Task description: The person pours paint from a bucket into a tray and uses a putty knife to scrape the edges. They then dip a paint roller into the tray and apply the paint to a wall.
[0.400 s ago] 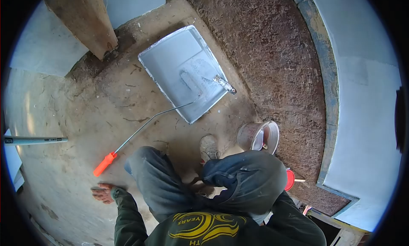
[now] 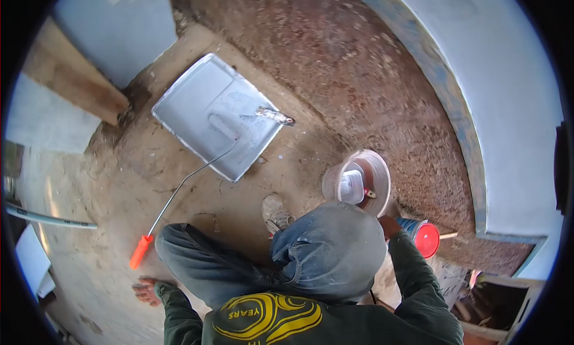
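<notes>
My left hand (image 2: 146, 292) rests on the concrete floor, fingers stretched out and holding nothing. Just beyond it lies the orange handle of a paint roller (image 2: 142, 253), whose wire frame runs up into a paint tray (image 2: 179, 136) of pale grey paint. A paint-caked object (image 2: 275, 115) lies across the tray's right edge. Beside my right knee, my right hand (image 2: 390, 227) is close to the rim of a plastic bucket (image 2: 383, 178); its fingers are hidden. A clear plastic tub (image 2: 351, 188) sits inside the bucket. Right of that hand is a blue can with a red lid (image 2: 427, 240).
A wooden post (image 2: 78, 76) stands at upper left beside pale panels. A rough brown strip (image 2: 359, 76) borders the pale wall (image 2: 514, 130) on the right. A hose-like tube (image 2: 54, 218) enters from the left. A wooden stick (image 2: 448, 235) shows beside the can.
My view has turned and shifted right. My right arm has swung outward, bringing the right hand into sight by the bucket. My left hand stays on the floor.
</notes>
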Available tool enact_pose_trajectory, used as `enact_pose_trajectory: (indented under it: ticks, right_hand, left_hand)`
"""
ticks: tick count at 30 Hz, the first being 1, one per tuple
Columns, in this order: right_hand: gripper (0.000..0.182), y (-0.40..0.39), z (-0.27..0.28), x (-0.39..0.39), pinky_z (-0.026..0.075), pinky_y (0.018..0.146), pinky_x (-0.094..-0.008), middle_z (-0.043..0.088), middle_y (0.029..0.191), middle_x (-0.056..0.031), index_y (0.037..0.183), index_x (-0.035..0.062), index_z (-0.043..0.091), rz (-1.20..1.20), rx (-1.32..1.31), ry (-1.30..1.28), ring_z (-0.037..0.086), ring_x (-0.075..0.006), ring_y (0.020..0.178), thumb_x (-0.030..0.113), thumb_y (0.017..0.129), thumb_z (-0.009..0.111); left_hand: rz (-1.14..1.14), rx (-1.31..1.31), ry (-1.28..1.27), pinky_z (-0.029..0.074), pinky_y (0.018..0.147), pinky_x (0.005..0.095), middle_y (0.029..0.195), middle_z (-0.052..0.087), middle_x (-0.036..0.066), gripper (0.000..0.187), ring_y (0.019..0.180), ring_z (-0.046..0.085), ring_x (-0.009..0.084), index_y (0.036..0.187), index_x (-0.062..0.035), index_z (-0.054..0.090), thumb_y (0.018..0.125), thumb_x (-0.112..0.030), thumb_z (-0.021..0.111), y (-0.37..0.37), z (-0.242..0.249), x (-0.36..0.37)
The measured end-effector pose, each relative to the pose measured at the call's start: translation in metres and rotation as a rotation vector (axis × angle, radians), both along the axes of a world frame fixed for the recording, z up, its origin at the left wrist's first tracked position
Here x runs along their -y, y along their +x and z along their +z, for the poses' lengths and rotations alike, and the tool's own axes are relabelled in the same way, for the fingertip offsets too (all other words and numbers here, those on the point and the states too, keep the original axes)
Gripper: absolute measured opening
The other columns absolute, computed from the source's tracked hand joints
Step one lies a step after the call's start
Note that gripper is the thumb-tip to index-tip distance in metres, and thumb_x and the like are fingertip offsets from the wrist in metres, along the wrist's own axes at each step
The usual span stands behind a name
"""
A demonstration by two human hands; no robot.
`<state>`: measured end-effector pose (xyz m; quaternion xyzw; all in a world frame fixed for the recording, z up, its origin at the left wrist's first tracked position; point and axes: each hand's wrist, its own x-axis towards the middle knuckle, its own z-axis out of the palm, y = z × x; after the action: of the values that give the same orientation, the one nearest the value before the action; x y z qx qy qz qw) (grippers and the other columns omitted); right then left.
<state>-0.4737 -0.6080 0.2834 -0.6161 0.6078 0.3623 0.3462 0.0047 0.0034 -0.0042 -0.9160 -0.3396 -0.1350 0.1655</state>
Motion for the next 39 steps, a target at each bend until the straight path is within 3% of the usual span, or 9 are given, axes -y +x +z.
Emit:
enact_pose_trajectory:
  ticks: [2,5,8,10,14,16,23,25,39]
  right_hand:
    - [0.062,0.023,0.028,0.015,0.056,0.065,-0.0409,0.067,0.059,-0.0108,0.071,0.0001,0.068,0.086,-0.135,-0.242,0.069,-0.0234,0.060,0.058,0.090,0.053]
    - [0.041,0.000,-0.006,0.035,0.052,0.067,-0.0462,0.067,0.070,-0.0154,0.083,0.0035,0.063,0.161,0.253,-0.822,0.069,-0.0308,0.068,0.044,0.088,0.061]
    - [0.046,0.015,-0.035,0.049,0.052,0.076,-0.0474,0.069,0.086,-0.0182,0.095,0.0039,0.063,0.174,0.202,-0.874,0.069,-0.0337,0.086,0.048,0.083,0.065]
    - [0.049,0.027,-0.045,0.057,0.051,0.080,-0.0474,0.069,0.089,-0.0185,0.100,0.0048,0.064,0.173,0.196,-0.897,0.068,-0.0340,0.092,0.050,0.081,0.066]
    - [0.053,0.050,-0.060,0.054,0.049,0.092,-0.0480,0.067,0.108,-0.0198,0.110,0.0089,0.065,0.212,0.110,-0.722,0.063,-0.0357,0.106,0.051,0.078,0.068]
    - [0.046,0.054,-0.073,0.060,0.047,0.097,-0.0484,0.062,0.121,-0.0206,0.112,0.0122,0.066,0.279,0.034,-0.662,0.059,-0.0381,0.113,0.046,0.081,0.066]
    - [0.025,0.047,-0.064,0.064,0.049,0.087,-0.0473,0.065,0.109,-0.0163,0.104,0.0102,0.064,0.321,0.148,-0.855,0.063,-0.0328,0.104,0.024,0.089,0.050]
    - [0.024,0.043,-0.078,0.069,0.050,0.082,-0.0460,0.067,0.094,-0.0138,0.105,0.0133,0.065,0.478,0.127,-1.049,0.065,-0.0327,0.092,0.023,0.087,0.053]
    - [0.016,0.067,-0.075,0.055,0.052,0.073,-0.0462,0.066,0.084,-0.0159,0.088,0.0103,0.065,0.623,0.254,-1.033,0.067,-0.0335,0.080,0.017,0.085,0.051]
  left_hand:
    - [-0.014,0.011,0.010,0.035,0.099,0.0537,0.148,0.040,0.004,0.071,0.136,0.038,0.0249,0.145,-0.0307,0.039,0.089,-0.073,0.027,0.013,0.004,0.011]
    - [0.009,-0.091,-0.067,0.039,0.098,0.0506,0.145,0.043,0.009,0.070,0.131,0.043,0.0285,0.143,-0.0270,0.041,0.089,-0.071,0.033,0.012,0.033,0.004]
    - [-0.131,-0.205,-0.388,0.041,0.098,0.0492,0.141,0.046,0.018,0.074,0.126,0.048,0.0316,0.143,-0.0143,0.041,0.087,-0.061,0.052,0.042,0.035,-0.042]
    - [-0.122,-0.154,-1.083,0.039,0.103,0.0465,0.134,0.053,0.021,0.081,0.126,0.049,0.0377,0.146,-0.0101,0.036,0.082,-0.049,0.068,0.057,0.049,-0.054]
    - [-0.209,0.198,-1.276,0.046,0.095,0.0454,0.125,0.058,0.024,0.074,0.112,0.057,0.0327,0.139,-0.0029,0.045,0.078,-0.030,0.075,0.053,0.051,-0.062]
    - [-0.209,0.232,-1.295,0.045,0.095,0.0446,0.124,0.059,0.025,0.071,0.111,0.057,0.0323,0.138,-0.0029,0.047,0.077,-0.028,0.075,0.036,0.054,-0.057]
    - [-0.344,0.298,-1.232,0.045,0.095,0.0425,0.109,0.067,0.021,0.061,0.101,0.062,0.0308,0.134,-0.0029,0.049,0.079,-0.016,0.072,0.006,0.040,-0.070]
    - [-0.289,0.298,-1.317,0.045,0.093,0.0411,0.131,0.052,0.022,0.057,0.111,0.055,0.0304,0.131,-0.0105,0.057,0.079,-0.022,0.076,0.011,0.046,-0.067]
    - [-0.617,0.171,-1.008,0.042,0.100,0.0439,0.136,0.052,0.022,0.052,0.119,0.053,0.0351,0.133,-0.0084,0.053,0.085,-0.018,0.070,0.017,0.073,0.003]
